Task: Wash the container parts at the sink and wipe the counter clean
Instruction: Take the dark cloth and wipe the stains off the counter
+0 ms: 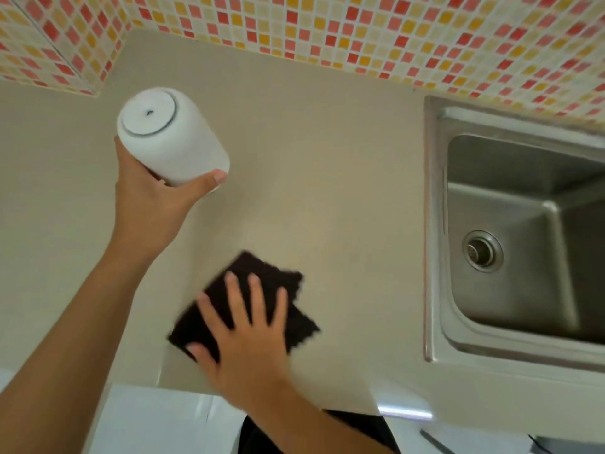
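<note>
Pressing the cloth (242,303) flat with the right hand (248,335), fingers spread straight over its dark weave, palm toward the near edge of the surface (327,158). Wiping, judging by the blur at the cloth's corners. Lying left of the sink (523,244), the cloth, with bare surface between the two and its far corner pointing away toward the tiles (360,31).

Gripping the container (170,136) with the left hand (150,204), thumb and fingers wrapped round its lower end, base turned up toward the camera, long axis tilted up and away from the palm. Holding it raised, well left of the sink and beyond the cloth; cannot tell how far off the surface.

Probably keeping the container clear so the patch beneath can be wiped. Sitting just beyond the cloth, that patch, so nearer the right hand; sweeping forward and left, away from the sink, likely coming next.
</note>
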The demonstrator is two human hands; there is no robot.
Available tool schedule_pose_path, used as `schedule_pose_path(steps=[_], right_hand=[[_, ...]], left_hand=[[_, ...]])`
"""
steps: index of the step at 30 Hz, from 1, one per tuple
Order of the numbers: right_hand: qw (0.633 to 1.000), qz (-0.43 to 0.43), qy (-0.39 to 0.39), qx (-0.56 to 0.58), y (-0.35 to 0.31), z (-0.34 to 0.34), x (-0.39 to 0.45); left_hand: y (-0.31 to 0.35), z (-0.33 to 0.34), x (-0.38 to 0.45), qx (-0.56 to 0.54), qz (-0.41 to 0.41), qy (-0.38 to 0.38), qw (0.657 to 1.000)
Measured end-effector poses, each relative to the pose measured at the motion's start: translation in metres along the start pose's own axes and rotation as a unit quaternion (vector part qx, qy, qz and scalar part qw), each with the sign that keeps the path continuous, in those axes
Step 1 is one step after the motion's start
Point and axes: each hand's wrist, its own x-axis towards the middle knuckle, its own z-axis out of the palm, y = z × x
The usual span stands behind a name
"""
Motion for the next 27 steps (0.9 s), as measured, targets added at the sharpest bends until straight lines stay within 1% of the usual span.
schedule_pose_path(steps=[2,3,6,8,10,11,13,14,17,19,21,22,23,25,27], right_hand=[[0.999,-0.021,0.026,0.007,0.009,-0.004,0.063],[0.999,-0.005,0.041,-0.001,0.022,-0.009,0.097],[0.992,0.116,0.046,-0.016,0.092,-0.038,0.178],[0.982,0.185,0.043,-0.015,0.142,-0.055,0.195],[0.977,0.202,0.060,-0.027,0.168,-0.059,0.173],[0.976,0.201,0.079,-0.033,0.167,-0.054,0.151],[0.976,0.188,0.107,-0.032,0.137,-0.038,0.085],[0.981,0.166,0.097,-0.028,0.114,-0.028,0.046],[0.997,0.069,0.020,-0.035,0.055,-0.009,-0.056],[0.999,0.025,-0.005,-0.028,0.052,-0.007,-0.066],[0.999,0.036,0.033,-0.015,0.071,-0.014,-0.022],[0.996,0.066,0.064,-0.017,0.085,-0.020,0.014],[0.991,0.110,0.079,-0.020,0.102,-0.028,0.054],[0.978,0.198,0.057,-0.019,0.139,-0.049,0.138],[0.965,0.261,0.035,-0.007,0.167,-0.067,0.201]], left_hand=[[-0.001,-0.004,0.004,0.011,0.010,-0.003,1.000],[-0.002,-0.006,0.006,0.016,0.016,-0.006,1.000],[-0.001,-0.011,0.008,0.023,0.036,-0.007,0.999],[-0.001,-0.012,0.006,0.015,0.037,-0.001,0.999],[0.000,-0.008,0.004,0.005,0.034,0.003,0.999],[0.002,-0.003,0.004,0.001,0.031,0.006,0.999],[0.007,0.008,0.004,-0.005,0.020,0.014,1.000],[0.009,0.014,0.005,-0.009,0.016,0.018,1.000],[0.015,0.030,0.009,-0.019,0.010,0.010,1.000],[0.016,0.034,0.012,-0.020,0.013,-0.004,1.000],[0.015,0.035,0.016,-0.018,0.018,-0.009,1.000],[0.014,0.034,0.016,-0.017,0.021,-0.007,1.000],[0.014,0.034,0.016,-0.014,0.024,-0.003,1.000],[0.014,0.034,0.014,-0.013,0.027,0.005,1.000],[0.013,0.035,0.008,-0.013,0.028,0.015,0.999]])
